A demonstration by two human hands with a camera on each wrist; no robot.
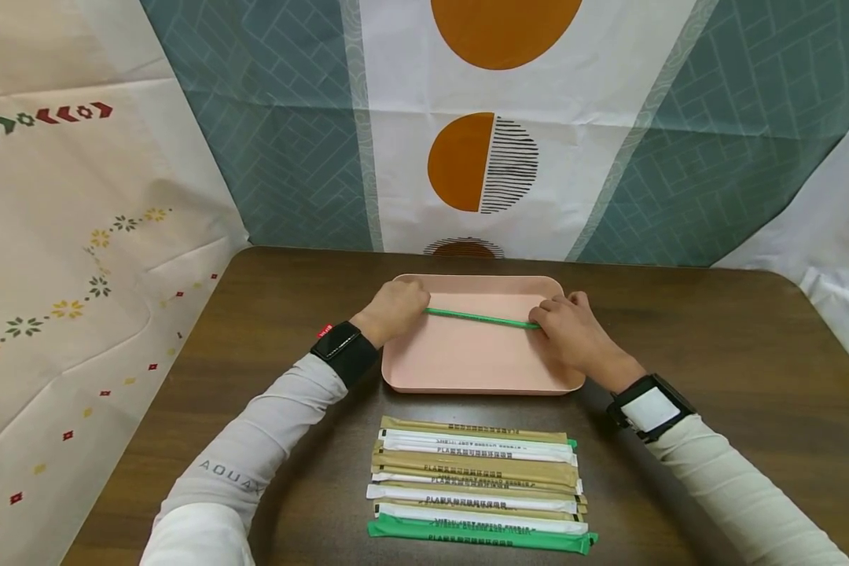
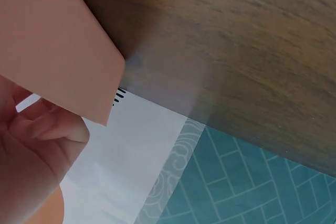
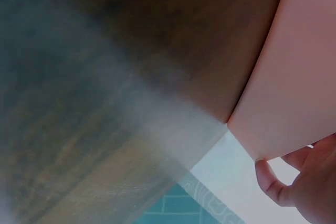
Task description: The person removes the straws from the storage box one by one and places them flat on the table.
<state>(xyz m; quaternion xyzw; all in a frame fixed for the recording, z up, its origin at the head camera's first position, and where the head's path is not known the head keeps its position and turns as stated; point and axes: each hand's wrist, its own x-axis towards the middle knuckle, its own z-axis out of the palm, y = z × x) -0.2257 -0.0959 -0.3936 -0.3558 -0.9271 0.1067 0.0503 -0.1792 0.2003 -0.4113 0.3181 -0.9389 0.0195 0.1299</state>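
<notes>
A thin green wrapped straw (image 1: 477, 317) stretches across the pink tray (image 1: 467, 365) in the head view. My left hand (image 1: 396, 306) holds its left end near the tray's left rim. At the other end my right hand (image 1: 569, 326) pinches it, above the tray's right side. In the left wrist view the tray's outer wall (image 2: 58, 40) hides the straw and the fingertips of that hand (image 2: 37, 156). The right wrist view likewise shows the tray wall (image 3: 302, 72) in front of the hand (image 3: 315, 184), with thumb and fingers partly hidden.
Several paper-wrapped straws (image 1: 477, 469), in brown, white and green, lie in a stacked row on the dark wooden table (image 1: 714, 377), just in front of the tray. A patterned cloth (image 1: 290, 134) hangs behind the table, and another cloth (image 1: 64, 251) hangs at the left.
</notes>
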